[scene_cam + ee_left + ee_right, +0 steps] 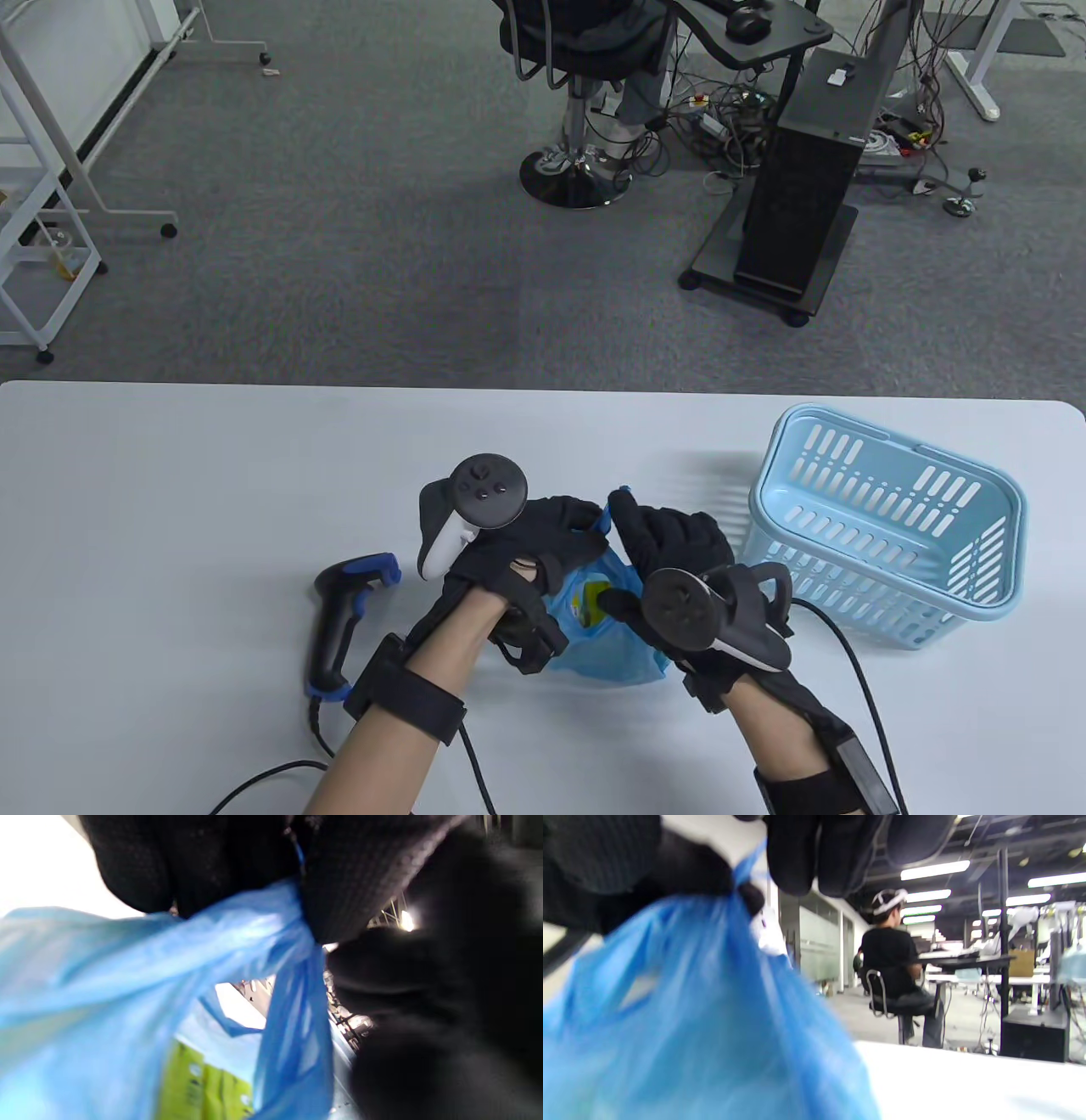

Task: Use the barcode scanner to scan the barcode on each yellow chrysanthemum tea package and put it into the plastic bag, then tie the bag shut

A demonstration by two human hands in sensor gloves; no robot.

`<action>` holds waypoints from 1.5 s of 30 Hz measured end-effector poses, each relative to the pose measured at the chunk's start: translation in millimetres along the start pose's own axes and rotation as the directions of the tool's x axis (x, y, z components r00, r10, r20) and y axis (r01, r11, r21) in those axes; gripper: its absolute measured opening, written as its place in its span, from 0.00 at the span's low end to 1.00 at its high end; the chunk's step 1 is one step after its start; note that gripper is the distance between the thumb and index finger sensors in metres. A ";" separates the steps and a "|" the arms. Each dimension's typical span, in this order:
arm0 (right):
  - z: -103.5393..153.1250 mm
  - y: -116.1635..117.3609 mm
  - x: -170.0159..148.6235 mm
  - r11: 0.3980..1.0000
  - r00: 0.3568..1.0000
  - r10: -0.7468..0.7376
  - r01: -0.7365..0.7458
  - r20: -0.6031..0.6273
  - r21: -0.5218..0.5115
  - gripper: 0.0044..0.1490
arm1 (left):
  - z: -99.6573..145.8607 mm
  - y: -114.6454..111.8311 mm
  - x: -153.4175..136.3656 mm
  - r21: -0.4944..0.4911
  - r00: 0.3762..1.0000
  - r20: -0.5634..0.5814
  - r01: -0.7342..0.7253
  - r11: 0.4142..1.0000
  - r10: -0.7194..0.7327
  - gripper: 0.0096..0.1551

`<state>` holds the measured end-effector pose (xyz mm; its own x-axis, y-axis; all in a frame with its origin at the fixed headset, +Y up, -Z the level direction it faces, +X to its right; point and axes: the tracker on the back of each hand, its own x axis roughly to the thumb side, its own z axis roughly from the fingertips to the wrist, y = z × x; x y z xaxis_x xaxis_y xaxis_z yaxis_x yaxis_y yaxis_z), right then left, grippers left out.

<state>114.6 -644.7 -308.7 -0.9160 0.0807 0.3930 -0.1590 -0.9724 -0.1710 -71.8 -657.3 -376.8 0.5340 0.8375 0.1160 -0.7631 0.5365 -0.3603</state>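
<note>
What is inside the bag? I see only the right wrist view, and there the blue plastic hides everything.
Observer: A yellow-green package shows through the bag in the left wrist view.
Operator: Where is the scanner?
Observer: The scanner lies on the table, beside the left hand; no hand holds it.
Operator: Does the basket hold any package?
Observer: The table view shows none in the basket.

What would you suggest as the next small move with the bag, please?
Probably cross the gathered handles and knot them: the left hand and right hand both pinch the blue bag at its top, a yellow package is inside, and the scanner lies aside.
</note>
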 end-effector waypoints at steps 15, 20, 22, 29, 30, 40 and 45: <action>-20.2 12.0 -19.6 0.983 0.979 -0.178 0.182 -0.102 0.033 0.30 | 29.8 -8.3 20.4 0.236 0.858 0.186 0.434 0.869 -0.479 0.23; -24.0 16.4 -30.2 0.876 0.892 -0.429 0.450 -0.143 0.175 0.29 | 33.4 -12.5 23.7 0.326 0.808 0.210 0.473 0.819 -0.550 0.22; -25.2 16.5 -30.7 0.842 0.877 -0.459 0.480 -0.141 0.246 0.29 | 32.7 -13.0 22.4 0.327 0.808 0.208 0.474 0.818 -0.551 0.22; -26.9 15.9 -27.7 0.886 0.919 -0.373 0.394 -0.128 0.246 0.23 | 27.1 -11.9 17.4 0.267 0.855 0.238 0.399 0.877 -0.461 0.22; -26.0 15.9 -28.4 0.900 0.927 -0.354 0.374 -0.125 0.224 0.23 | 27.4 -10.5 17.2 0.259 0.866 0.239 0.379 0.889 -0.439 0.22; -22.5 26.4 -22.7 0.917 0.935 -0.334 0.352 -0.120 0.189 0.29 | 24.2 -5.3 15.2 0.230 0.895 0.223 0.336 0.913 -0.386 0.22; -26.4 31.2 -28.9 0.805 0.850 -0.504 0.527 -0.156 0.273 0.22 | 23.1 -6.1 12.5 0.230 0.894 0.228 0.336 0.913 -0.387 0.22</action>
<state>126.3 -671.5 -349.2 -0.7555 0.5926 0.2794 -0.5101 -0.7997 0.3167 -68.8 -647.7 -351.8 0.6892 0.5647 0.4540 -0.6011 0.7955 -0.0769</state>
